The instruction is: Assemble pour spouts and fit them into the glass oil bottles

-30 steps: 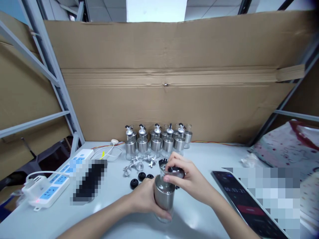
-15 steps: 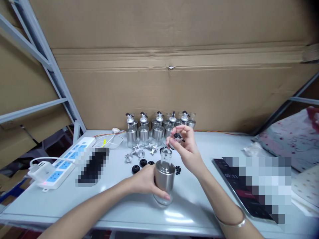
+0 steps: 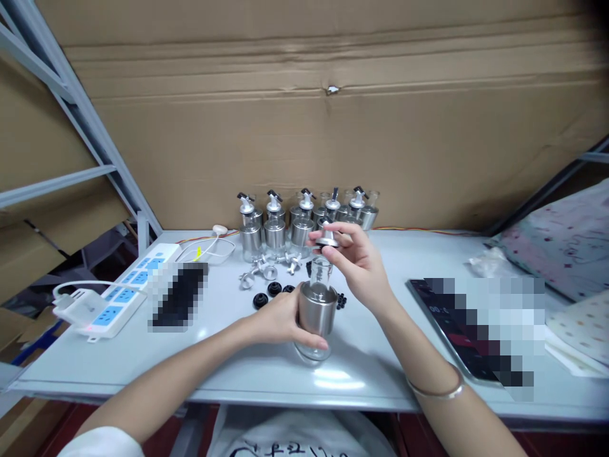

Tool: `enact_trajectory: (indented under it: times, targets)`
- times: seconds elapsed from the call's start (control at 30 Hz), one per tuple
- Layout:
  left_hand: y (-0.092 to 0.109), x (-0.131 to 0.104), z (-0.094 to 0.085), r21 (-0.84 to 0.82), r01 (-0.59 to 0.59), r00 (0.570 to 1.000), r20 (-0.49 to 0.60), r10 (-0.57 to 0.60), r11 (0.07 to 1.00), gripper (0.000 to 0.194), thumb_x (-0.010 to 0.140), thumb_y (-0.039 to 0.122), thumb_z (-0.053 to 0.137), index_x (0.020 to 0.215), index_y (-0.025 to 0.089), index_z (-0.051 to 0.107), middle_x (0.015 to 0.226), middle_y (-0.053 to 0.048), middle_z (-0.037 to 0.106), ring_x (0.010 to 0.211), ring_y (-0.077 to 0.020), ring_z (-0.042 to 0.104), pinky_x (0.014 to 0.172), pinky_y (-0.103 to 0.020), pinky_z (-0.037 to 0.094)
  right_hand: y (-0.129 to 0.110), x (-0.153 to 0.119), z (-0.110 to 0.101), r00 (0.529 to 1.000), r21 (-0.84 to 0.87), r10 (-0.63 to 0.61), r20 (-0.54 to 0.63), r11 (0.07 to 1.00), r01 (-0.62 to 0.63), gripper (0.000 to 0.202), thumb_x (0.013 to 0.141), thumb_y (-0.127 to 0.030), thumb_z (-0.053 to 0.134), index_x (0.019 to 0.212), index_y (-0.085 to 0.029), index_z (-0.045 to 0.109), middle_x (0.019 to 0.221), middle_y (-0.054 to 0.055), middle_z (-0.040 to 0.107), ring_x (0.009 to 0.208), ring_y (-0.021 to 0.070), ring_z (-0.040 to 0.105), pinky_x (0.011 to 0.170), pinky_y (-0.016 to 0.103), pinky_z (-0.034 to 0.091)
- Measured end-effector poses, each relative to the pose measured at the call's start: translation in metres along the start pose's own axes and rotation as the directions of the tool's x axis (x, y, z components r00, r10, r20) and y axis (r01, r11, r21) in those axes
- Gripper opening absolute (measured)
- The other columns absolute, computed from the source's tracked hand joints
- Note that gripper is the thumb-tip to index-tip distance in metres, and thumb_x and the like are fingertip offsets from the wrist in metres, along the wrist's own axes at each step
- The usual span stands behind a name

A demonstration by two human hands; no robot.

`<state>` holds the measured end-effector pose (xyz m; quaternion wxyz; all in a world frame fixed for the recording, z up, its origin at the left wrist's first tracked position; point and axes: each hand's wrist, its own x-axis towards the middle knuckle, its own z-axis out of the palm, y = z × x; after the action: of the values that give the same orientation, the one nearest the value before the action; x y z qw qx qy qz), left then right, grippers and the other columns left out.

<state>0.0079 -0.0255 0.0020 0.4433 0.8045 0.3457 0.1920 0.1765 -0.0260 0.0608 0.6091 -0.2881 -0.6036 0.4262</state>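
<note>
My left hand [image 3: 285,320] is wrapped round a glass bottle with a steel sleeve [image 3: 317,308], which stands upright on the table near its front edge. Just above the bottle's glass neck, my right hand [image 3: 359,263] pinches a silver pourer stopper [image 3: 328,236] by its sides. Whether the stopper touches the bottle's rim cannot be made out. Behind my hands several like bottles [image 3: 251,238] stand in rows, the front ones fitted with pourer stoppers. Loose silver pourer parts [image 3: 269,271], black ribbed rubber plugs [image 3: 261,300] and small black pieces [image 3: 341,301] lie around the held bottle.
On the left are a white power strip [image 3: 126,295] with a charger plugged in, a white cable [image 3: 209,244] and a dark, pixelated phone-like object [image 3: 181,295]. At right lies a phone [image 3: 457,336], partly pixelated, beside patterned cloth [image 3: 566,241]. A cardboard wall [image 3: 285,133] closes the back.
My right hand has turned the pourer stopper upright and brought it over the bottle neck. My left hand keeps its hold on the bottle. The camera view has tilted down.
</note>
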Motion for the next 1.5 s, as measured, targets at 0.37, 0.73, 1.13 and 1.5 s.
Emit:
enact_trajectory:
  times: [0.37, 0.73, 1.13, 1.5]
  targets:
    - [0.000, 0.001, 0.000, 0.037, 0.016, 0.999, 0.030, -0.017, 0.999, 0.074, 0.056, 0.059, 0.079, 0.111, 0.016, 0.051, 0.107, -0.010, 0.063, 0.096, -0.0310, 0.058, 0.081, -0.042, 0.046, 0.010, -0.013, -0.007, 0.979, -0.301, -0.195, 0.053, 0.932, 0.202, 0.027, 0.084, -0.026, 0.063, 0.111, -0.027, 0.065, 0.114, 0.006, 0.068, 0.102, 0.0233, 0.066, 0.085, 0.040, 0.053]
    - [0.001, 0.001, 0.000, 0.076, 0.005, 1.000, 0.030, -0.007, 0.997, 0.080, 0.062, 0.057, 0.075, 0.126, 0.020, 0.043, 0.108, -0.009, 0.063, 0.094, -0.0294, 0.060, 0.078, -0.037, 0.046, 0.007, -0.015, -0.023, 0.959, -0.496, -0.218, 0.180, 0.822, 0.280, 0.058, 0.076, -0.021, 0.072, 0.130, -0.030, 0.054, 0.133, 0.007, 0.058, 0.119, 0.0237, 0.057, 0.086, 0.035, 0.054]
    - [0.001, 0.001, 0.000, 0.075, 0.008, 0.999, 0.032, -0.010, 0.997, 0.081, 0.063, 0.056, 0.075, 0.127, 0.019, 0.043, 0.108, -0.010, 0.063, 0.096, -0.0306, 0.060, 0.079, -0.039, 0.046, 0.008, -0.015, -0.018, 0.936, -0.526, -0.309, 0.168, 0.775, 0.350, 0.057, 0.077, -0.021, 0.069, 0.132, -0.029, 0.054, 0.121, 0.008, 0.062, 0.110, 0.0228, 0.059, 0.080, 0.035, 0.057]
    - [0.000, 0.001, 0.000, 0.041, 0.015, 1.000, 0.013, -0.015, 0.999, 0.076, 0.062, 0.057, 0.075, 0.120, 0.017, 0.047, 0.109, -0.011, 0.062, 0.097, -0.0307, 0.058, 0.079, -0.039, 0.045, 0.007, -0.018, -0.027, 0.959, -0.482, -0.211, 0.189, 0.831, 0.278, 0.047, 0.079, -0.022, 0.070, 0.125, -0.029, 0.062, 0.123, 0.004, 0.066, 0.110, 0.0224, 0.063, 0.089, 0.039, 0.058]
